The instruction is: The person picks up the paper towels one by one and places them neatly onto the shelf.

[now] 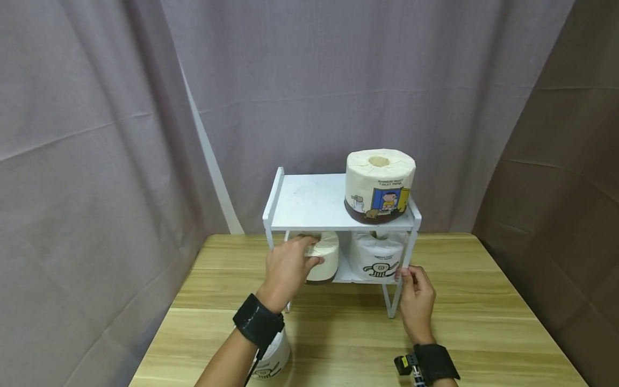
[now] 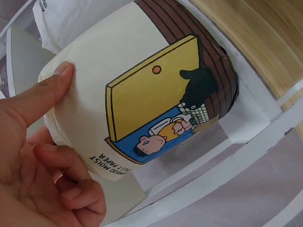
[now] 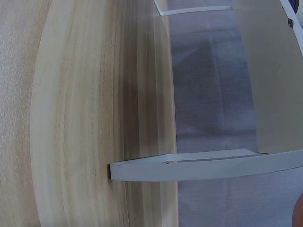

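Note:
My left hand (image 1: pixel 285 269) grips a cream toilet paper roll (image 1: pixel 326 260) at the left of the lower shelf. The left wrist view shows its cartoon print (image 2: pixel 151 94) and brown base band, with my thumb (image 2: pixel 59 82) on the side and fingers curled at the top end. On the right, my right hand (image 1: pixel 418 303) pinches the side post of the white two-tier rack (image 1: pixel 309 199) near the lower shelf. A white toilet paper roll (image 1: pixel 374 258) stands just left of those fingers. In the right wrist view only a sliver of finger shows at the edge.
Another cream roll (image 1: pixel 379 188) stands at the right of the rack's top shelf. A white roll (image 1: pixel 273 357) stands on the wooden table (image 1: pixel 483 322) in front, partly hidden by my left wrist. Grey curtains (image 1: pixel 338 80) hang behind and beside the table.

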Demonstrator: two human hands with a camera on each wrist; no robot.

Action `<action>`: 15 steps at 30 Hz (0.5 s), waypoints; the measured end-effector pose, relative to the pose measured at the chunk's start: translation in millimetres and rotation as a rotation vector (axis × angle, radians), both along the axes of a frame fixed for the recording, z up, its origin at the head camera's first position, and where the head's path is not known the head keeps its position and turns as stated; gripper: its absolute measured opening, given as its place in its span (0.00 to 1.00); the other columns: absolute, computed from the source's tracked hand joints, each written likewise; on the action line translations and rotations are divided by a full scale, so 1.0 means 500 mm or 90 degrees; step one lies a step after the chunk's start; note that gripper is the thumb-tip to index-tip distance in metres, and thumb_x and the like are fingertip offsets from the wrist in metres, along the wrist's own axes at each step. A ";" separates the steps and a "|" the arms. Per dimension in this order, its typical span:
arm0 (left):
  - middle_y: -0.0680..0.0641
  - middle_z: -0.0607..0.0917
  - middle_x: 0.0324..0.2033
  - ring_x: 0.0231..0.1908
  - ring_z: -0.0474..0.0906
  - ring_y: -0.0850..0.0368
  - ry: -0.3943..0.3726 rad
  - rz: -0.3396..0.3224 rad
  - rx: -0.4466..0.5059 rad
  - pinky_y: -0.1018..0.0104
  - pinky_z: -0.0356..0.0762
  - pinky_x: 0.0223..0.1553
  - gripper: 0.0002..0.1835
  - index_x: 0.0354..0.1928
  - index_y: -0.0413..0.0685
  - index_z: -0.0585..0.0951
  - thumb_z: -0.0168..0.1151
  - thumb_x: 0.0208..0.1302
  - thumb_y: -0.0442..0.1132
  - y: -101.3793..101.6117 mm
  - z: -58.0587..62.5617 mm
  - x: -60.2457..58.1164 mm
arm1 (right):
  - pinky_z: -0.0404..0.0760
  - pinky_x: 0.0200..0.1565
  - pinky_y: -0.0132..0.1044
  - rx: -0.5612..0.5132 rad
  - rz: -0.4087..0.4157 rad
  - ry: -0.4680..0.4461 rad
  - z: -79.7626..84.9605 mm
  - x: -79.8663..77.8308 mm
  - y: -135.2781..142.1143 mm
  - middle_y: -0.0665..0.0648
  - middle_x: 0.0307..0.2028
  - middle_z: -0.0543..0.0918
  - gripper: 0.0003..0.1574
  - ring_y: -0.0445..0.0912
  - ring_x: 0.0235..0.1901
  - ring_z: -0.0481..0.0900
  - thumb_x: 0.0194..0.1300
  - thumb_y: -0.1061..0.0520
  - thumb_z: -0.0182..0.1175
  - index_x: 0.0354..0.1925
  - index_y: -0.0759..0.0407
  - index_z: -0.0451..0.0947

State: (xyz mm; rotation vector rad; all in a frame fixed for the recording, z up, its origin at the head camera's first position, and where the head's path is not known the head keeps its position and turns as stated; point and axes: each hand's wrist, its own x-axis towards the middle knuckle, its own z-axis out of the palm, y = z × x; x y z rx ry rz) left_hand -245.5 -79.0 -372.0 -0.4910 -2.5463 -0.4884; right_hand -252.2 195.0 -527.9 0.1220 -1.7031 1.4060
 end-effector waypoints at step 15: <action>0.50 0.88 0.27 0.26 0.83 0.50 0.162 0.088 -0.109 0.59 0.76 0.23 0.28 0.31 0.51 0.88 0.77 0.54 0.69 0.050 -0.009 -0.010 | 0.73 0.36 0.19 0.000 -0.013 0.021 0.000 -0.003 -0.009 0.60 0.32 0.81 0.04 0.33 0.33 0.79 0.72 0.78 0.56 0.39 0.80 0.79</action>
